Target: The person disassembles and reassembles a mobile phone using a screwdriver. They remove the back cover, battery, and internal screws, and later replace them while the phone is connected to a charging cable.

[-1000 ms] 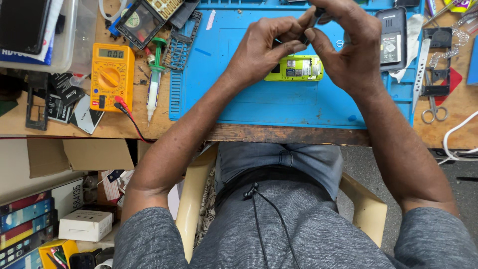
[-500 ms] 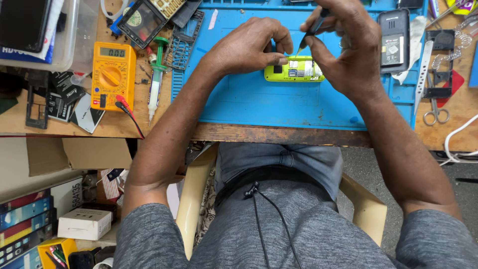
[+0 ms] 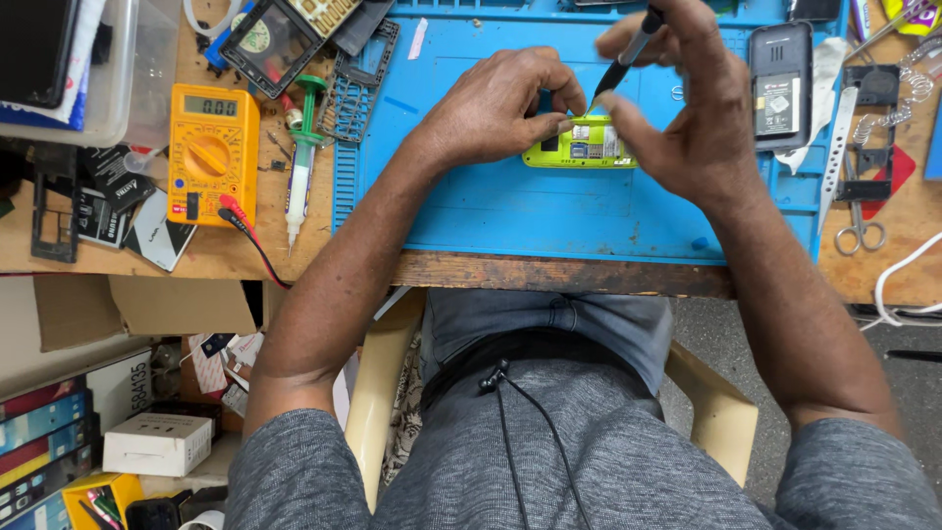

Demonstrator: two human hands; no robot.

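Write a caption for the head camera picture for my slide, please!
Left hand steadies a green phone on a blue mat while the right hand pokes it with a black tool.

1. An orange digital multimeter lies on my wooden tabletop, its red and black leads trailing toward the edge.
2. Just beside it lies a white syringe with a green plunger.
3. Small steel scissors lie at my right.
4. A dark open-backed phone rests on the blue mat.
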